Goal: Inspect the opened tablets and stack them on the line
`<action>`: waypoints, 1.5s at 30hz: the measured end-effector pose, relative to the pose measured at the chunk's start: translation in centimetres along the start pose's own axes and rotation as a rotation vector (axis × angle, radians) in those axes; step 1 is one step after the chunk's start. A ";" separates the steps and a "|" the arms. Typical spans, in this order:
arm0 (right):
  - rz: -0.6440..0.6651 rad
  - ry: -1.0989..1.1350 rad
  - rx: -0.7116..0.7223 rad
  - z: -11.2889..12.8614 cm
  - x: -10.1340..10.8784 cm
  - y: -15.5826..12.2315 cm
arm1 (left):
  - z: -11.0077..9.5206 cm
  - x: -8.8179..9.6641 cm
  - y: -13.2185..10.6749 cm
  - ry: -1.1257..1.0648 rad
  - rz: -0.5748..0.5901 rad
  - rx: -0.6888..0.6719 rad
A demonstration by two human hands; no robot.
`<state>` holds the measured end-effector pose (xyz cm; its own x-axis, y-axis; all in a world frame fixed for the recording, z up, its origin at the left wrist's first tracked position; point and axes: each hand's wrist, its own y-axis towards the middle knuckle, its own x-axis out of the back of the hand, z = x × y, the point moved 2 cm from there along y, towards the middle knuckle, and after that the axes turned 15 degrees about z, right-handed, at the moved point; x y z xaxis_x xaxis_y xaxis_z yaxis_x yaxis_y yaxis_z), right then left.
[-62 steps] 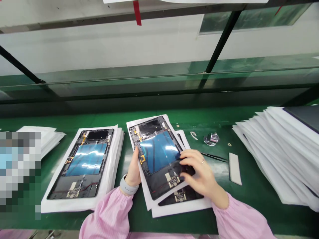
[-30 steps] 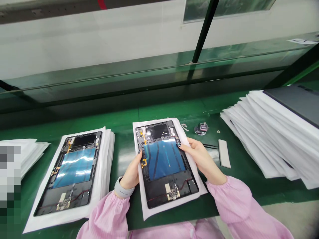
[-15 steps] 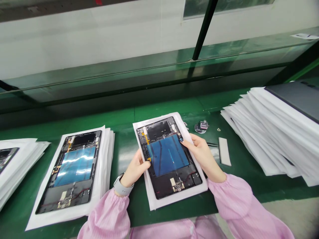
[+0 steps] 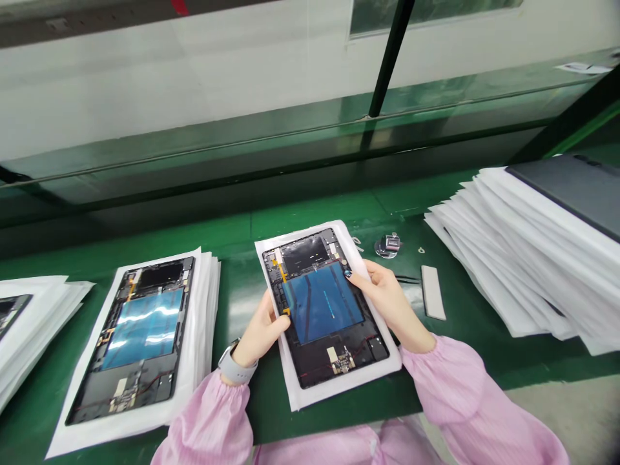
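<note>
In front of me an opened tablet (image 4: 310, 361) lies over white foam sheets (image 4: 294, 394), its circuit parts and blue-filmed battery (image 4: 322, 302) facing up. My left hand (image 4: 264, 329) grips its left edge, thumb on top and fingers hidden underneath. On the opposite side my right hand (image 4: 385, 294) holds the right edge, thumb resting near the battery's upper right corner. Both hands are closed on the tablet together with the sheets. A second opened tablet (image 4: 145, 378) rests on a stack of white sheets to the left.
At the right stands a tall stack of white sheets (image 4: 513, 258) with a dark panel (image 4: 571, 187) on top. A tally counter (image 4: 389, 244), black tweezers (image 4: 407, 279) and a pale block (image 4: 433, 292) lie beside my right hand. Another stack (image 4: 43, 303) sits far left.
The view has shifted slightly. Both hands keep the same hold on the tablet, and nothing else has visibly moved.
</note>
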<state>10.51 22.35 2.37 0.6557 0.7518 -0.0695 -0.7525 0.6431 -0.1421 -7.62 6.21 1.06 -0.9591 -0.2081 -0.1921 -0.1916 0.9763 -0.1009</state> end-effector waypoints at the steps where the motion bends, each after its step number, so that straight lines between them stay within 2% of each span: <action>1: 0.000 0.004 0.001 0.0 0.0 0.0 | -0.1 -0.1 0.0 -0.020 0.018 -0.004; 10: 0.008 0.108 -0.076 0.2 -0.3 0.3 | 0.1 0.3 -0.5 -0.055 0.013 -0.010; 15: 0.017 0.132 -0.090 0.3 -0.3 0.3 | 0.3 0.1 -0.8 -0.268 0.063 -0.003; 19: 0.043 0.146 -0.112 0.1 -0.4 0.4 | -0.2 -0.2 -0.7 -0.384 0.021 0.012; 24: 0.075 0.163 -0.145 -0.4 -0.5 0.6 | -0.9 -0.4 -0.7 -0.386 -0.029 0.001; 33: 0.091 0.212 -0.175 -0.7 -0.4 0.6 | -0.7 -0.4 -0.8 -0.347 -0.032 0.016; 45: 0.077 0.382 -0.056 0.3 -0.4 -0.1 | -0.6 -0.8 -0.6 -0.479 -0.069 0.034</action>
<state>10.30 22.00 2.71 0.5815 0.6824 -0.4429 -0.8027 0.5701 -0.1755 -6.86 5.83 1.87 -0.7387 -0.2846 -0.6109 -0.2372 0.9583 -0.1596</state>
